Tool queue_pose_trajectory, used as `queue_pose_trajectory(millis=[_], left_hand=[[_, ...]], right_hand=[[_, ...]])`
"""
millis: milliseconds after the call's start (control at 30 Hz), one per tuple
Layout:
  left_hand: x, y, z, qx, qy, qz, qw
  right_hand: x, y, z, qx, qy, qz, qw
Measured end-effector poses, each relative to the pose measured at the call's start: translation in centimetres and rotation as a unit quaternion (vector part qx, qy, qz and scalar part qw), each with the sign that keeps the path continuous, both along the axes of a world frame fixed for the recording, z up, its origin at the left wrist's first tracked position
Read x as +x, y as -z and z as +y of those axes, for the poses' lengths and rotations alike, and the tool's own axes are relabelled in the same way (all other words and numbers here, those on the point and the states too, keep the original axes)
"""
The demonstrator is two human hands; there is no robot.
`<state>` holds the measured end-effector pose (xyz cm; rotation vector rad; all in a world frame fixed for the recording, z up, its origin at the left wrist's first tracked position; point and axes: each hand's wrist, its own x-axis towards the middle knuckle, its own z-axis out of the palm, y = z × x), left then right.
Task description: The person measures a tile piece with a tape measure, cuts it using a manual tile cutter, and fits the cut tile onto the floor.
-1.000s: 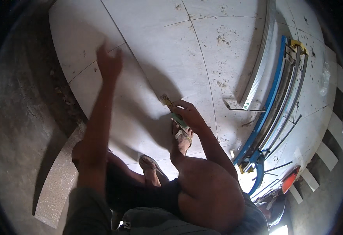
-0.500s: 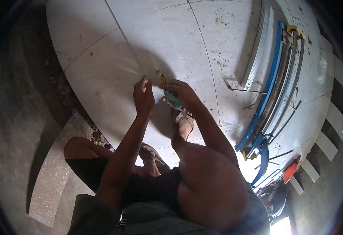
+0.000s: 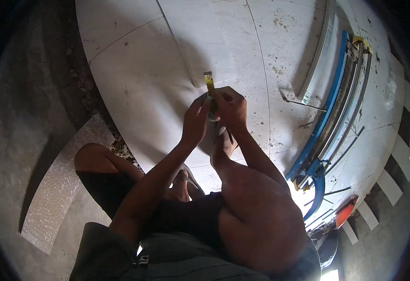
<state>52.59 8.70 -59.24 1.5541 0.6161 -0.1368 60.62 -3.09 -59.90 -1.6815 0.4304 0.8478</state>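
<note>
I am squatting on a floor of large pale tiles (image 3: 134, 89). My right hand (image 3: 230, 107) grips a small tape measure (image 3: 213, 111), and its yellow blade (image 3: 209, 82) sticks up and away from me. My left hand (image 3: 196, 117) meets the right one at the tape measure and pinches it from the left side. Both hands hover above the tile, just in front of my right foot (image 3: 223, 143). My knees and dark shorts fill the lower middle of the view.
A blue-framed tile cutter (image 3: 329, 112) with metal rails lies on the tiles at the right. Beside it rests a metal bar (image 3: 318, 61). A textured tile strip (image 3: 60, 182) lies on grey ground at the left. An orange-red tool (image 3: 345, 210) sits lower right.
My left hand came off the tile at the far left and swung in to join the right hand at the tape measure. The tape measure lifted slightly with its blade pointing up.
</note>
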Motion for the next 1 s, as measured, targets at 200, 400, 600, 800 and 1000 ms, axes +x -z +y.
queue_pose_trajectory(millis=[200,400,600,800,1000], left_hand=[[-0.9,1.0,3.2,-0.073,-0.035,0.06,0.995],[0.0,-0.4,2.6,-0.17,-0.01,0.138,0.976],[1.0,0.4,4.9,-0.052,0.049,0.176,0.982],[2.1,0.9,6.3,0.023,0.159,0.261,0.952],[2.0,3.3,9.1,0.264,0.223,0.209,0.915]], right_hand=[[-0.9,0.8,1.8,-0.055,-0.16,-0.316,0.934],[-0.7,1.0,-0.3,0.012,-0.154,-0.196,0.968],[-2.2,1.8,0.0,-0.062,-0.129,-0.369,0.918],[0.7,4.0,-1.9,-0.103,-0.241,-0.553,0.791],[2.8,6.5,-3.7,-0.199,-0.207,-0.595,0.751]])
